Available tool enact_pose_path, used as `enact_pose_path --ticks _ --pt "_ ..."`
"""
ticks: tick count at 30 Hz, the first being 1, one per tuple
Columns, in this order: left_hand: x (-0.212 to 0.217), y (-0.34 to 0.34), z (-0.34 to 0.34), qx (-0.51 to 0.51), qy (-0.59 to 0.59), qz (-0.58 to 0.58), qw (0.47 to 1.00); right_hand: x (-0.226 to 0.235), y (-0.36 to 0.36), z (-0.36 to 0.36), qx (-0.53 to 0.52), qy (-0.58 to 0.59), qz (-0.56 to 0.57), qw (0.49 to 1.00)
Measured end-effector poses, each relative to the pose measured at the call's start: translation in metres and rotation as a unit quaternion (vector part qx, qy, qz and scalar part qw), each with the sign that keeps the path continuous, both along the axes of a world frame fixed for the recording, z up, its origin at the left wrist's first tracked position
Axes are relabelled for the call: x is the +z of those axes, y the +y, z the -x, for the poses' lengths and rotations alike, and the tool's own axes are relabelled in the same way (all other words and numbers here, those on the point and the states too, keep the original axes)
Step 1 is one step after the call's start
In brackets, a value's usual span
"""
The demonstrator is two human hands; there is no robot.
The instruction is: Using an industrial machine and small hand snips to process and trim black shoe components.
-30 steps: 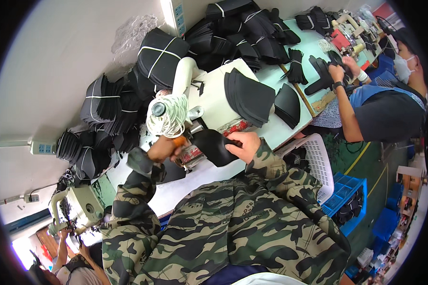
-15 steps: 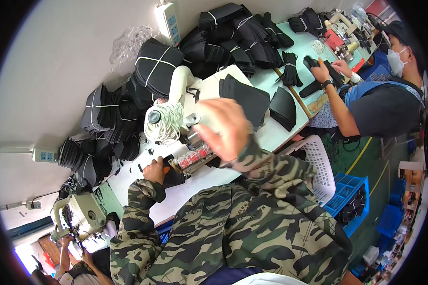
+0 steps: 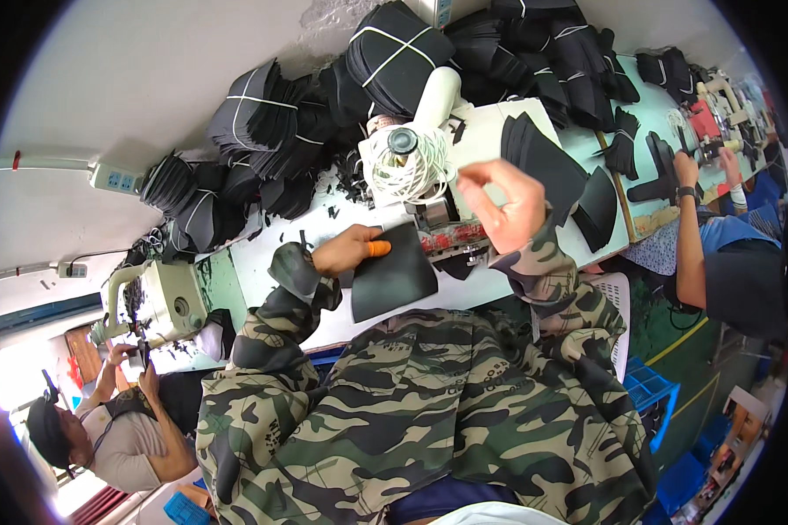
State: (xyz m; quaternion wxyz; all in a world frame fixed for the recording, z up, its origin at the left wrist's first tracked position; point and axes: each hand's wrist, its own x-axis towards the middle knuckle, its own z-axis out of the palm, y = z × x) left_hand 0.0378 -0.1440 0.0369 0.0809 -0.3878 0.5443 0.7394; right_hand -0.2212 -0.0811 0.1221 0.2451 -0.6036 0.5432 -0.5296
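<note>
The black panel (image 3: 398,276) lies over the white table (image 3: 267,262), broad edge toward you, long axis unclear; your left hand (image 3: 346,252) grasps and partly hides its upper-left edge. Your right hand (image 3: 510,206) hovers, loosely curled, unclenched.

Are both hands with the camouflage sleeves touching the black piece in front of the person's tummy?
No, only the left hand touches the black piece; the right hand is apart from it.
</note>
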Motion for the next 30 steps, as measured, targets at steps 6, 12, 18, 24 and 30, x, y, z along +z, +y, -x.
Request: enact_pose_path --ticks 6,12,18,24,30 --pt "-0.018 -0.006 -0.006 0.054 -0.058 -0.047 0.996 -0.054 0.022 -0.004 0.018 -0.025 -0.093 0.995" --pt "0.005 -0.004 0.042 0.123 0.034 -0.084 0.988 -0.072 0.014 0.007 0.090 0.242 -0.114 0.959" --pt "0.007 -0.001 0.043 0.135 -0.026 -0.032 0.990 -0.085 0.003 -0.008 0.127 0.327 -0.194 0.916" --pt "0.007 -0.013 0.050 0.115 -0.051 -0.062 0.990 -0.070 0.046 0.010 0.051 0.149 -0.210 0.965" --pt "-0.012 -0.032 0.018 0.183 -0.055 0.238 0.952 -0.050 0.070 0.047 -0.061 -0.017 -0.163 0.985"
